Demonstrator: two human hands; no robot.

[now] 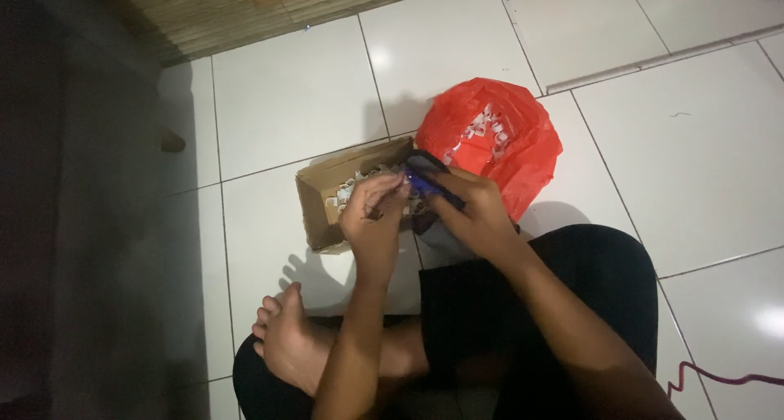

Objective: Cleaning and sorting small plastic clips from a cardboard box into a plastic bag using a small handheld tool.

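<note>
Hands meet over the box front. Left hand [374, 208] is curled, fingertips pinched on a small part I can't make out. Right hand [478, 212] is closed around a blue tool [426, 185], dark body, held between both hands. Just behind: open cardboard box [327, 193] of small white pieces on the white tile floor [286, 93]. Red plastic bag [498, 134] touches the box's right side, white pieces on top.

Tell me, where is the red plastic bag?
The red plastic bag lies on the white tiled floor, just beyond the right hand, right of the cardboard box.
</note>
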